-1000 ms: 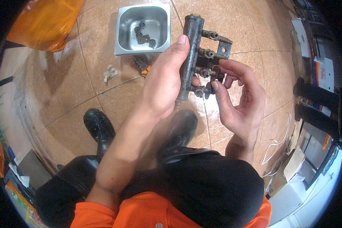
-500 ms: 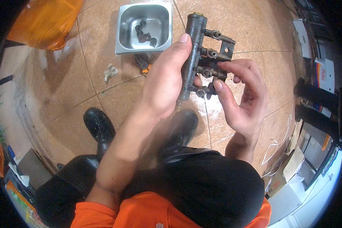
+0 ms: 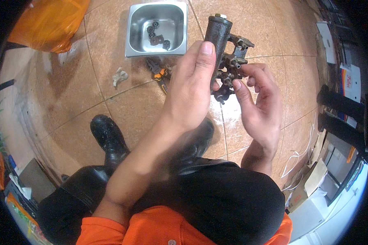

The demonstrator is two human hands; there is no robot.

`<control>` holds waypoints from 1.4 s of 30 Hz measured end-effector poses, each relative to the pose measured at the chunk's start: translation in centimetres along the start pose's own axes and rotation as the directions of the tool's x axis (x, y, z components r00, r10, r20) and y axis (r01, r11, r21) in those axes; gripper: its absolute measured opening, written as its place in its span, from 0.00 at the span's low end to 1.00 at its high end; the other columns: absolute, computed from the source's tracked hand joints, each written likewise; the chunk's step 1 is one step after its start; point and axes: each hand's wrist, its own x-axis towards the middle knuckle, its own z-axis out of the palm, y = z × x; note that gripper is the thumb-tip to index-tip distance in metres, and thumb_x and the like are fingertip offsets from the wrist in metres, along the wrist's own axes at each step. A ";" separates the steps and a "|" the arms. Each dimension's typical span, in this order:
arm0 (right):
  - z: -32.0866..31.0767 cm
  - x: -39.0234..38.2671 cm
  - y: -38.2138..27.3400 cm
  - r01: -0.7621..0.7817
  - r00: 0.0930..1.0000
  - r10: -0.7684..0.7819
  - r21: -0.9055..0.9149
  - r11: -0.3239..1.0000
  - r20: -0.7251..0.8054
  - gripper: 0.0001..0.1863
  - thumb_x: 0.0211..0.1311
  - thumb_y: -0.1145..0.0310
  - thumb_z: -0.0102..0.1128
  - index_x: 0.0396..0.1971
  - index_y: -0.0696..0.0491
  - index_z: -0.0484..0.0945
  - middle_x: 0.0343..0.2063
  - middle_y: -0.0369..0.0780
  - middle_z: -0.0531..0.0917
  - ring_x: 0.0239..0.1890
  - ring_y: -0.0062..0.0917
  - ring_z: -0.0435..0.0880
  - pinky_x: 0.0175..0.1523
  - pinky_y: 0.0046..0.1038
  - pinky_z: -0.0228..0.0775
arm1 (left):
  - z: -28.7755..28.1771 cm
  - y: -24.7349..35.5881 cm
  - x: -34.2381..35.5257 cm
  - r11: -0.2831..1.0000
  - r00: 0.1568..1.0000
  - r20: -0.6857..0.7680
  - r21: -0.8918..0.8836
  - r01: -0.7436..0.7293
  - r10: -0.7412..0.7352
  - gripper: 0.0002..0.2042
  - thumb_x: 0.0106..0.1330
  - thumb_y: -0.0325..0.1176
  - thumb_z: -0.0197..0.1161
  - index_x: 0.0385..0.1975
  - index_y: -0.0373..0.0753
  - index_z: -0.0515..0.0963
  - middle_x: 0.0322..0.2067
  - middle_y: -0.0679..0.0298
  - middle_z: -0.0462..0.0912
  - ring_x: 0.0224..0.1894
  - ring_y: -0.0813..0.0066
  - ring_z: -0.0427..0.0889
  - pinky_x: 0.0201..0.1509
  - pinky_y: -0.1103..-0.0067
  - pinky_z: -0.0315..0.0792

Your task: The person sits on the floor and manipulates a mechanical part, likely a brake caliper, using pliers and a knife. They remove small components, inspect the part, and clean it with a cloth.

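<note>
While in left hand [image 3: 191, 87], manifold [image 3: 219, 43] outside basin's rim [image 3: 157, 53]

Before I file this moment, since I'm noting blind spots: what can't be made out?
All in the head view:
- Lower dark metal cylinder: hidden by the left hand.
- What the right hand pinches: too small among the fittings.
- Small dark parts in the metal tray: too small for detail.
- Orange bag: cut off by the upper edge.

Our cylinder [image 3: 219, 36] is black, the tray [image 3: 157, 53] silver, the floor [image 3: 141, 112] mottled tan, our boots [image 3: 107, 132] black, our shirt [image 3: 163, 226] bright orange.
</note>
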 end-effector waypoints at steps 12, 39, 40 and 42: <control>0.1 0.7 0.5 -0.025 1.000 0.027 0.169 0.985 -0.011 0.08 0.59 0.71 0.62 0.36 0.60 0.80 0.32 0.40 0.77 0.35 0.23 0.72 0.42 0.24 0.63 | -0.5 -0.6 0.5 0.974 0.998 0.032 -0.216 0.065 -0.059 0.21 0.76 0.50 0.42 0.43 0.40 0.77 0.34 0.67 0.81 0.33 0.84 0.78 0.34 0.84 0.72; -0.9 1.4 2.0 0.116 0.986 -0.149 0.322 0.940 0.080 0.20 0.43 0.73 0.71 0.42 0.55 0.83 0.43 0.40 0.71 0.52 0.29 0.67 0.60 0.29 0.55 | -0.8 -0.5 0.8 0.908 0.994 0.083 -0.407 0.098 -0.070 0.20 0.75 0.50 0.44 0.47 0.40 0.76 0.35 0.66 0.82 0.33 0.84 0.80 0.31 0.86 0.74; -0.9 1.4 1.9 0.101 0.986 -0.138 0.322 0.941 0.094 0.21 0.42 0.73 0.71 0.42 0.55 0.83 0.43 0.39 0.70 0.53 0.29 0.66 0.61 0.29 0.55 | -0.8 -0.6 0.9 0.904 0.993 0.085 -0.414 0.107 -0.079 0.20 0.75 0.49 0.44 0.47 0.40 0.76 0.36 0.66 0.82 0.33 0.84 0.80 0.31 0.86 0.74; -1.0 1.6 1.8 0.147 0.978 -0.181 0.278 0.949 0.101 0.21 0.41 0.74 0.72 0.42 0.54 0.84 0.43 0.40 0.70 0.52 0.29 0.66 0.60 0.29 0.55 | -1.0 -0.9 0.8 0.892 0.990 0.113 -0.433 0.126 -0.085 0.20 0.75 0.49 0.44 0.47 0.40 0.76 0.36 0.67 0.82 0.33 0.84 0.80 0.32 0.86 0.74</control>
